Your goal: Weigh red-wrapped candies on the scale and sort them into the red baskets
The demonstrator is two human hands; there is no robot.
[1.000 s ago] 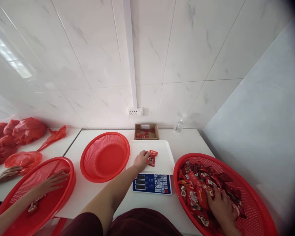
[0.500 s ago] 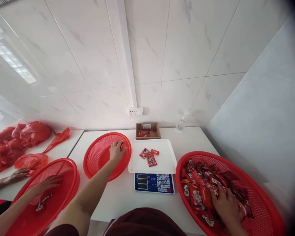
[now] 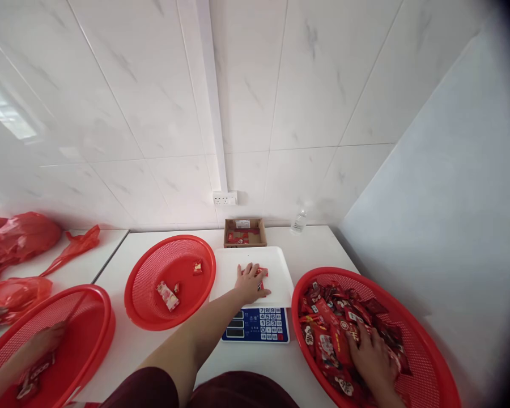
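Note:
My left hand lies spread over the red packets on the white tray of the scale, partly covering them. Below the tray shows the scale's blue keypad panel. On the right, my right hand rests on the heap of red snack packets in the big red basket; its fingers are apart, pressed against the packets. A few small packets lie in the round red basket left of the scale.
Another person's hand reaches into a red basket at the lower left. Red plastic bags lie behind it. A small cardboard box and a clear bottle stand by the wall, under a socket.
My left hand has moved right, from the round red basket onto the packets on the scale tray. Packets now show in that basket. The view has shifted slightly.

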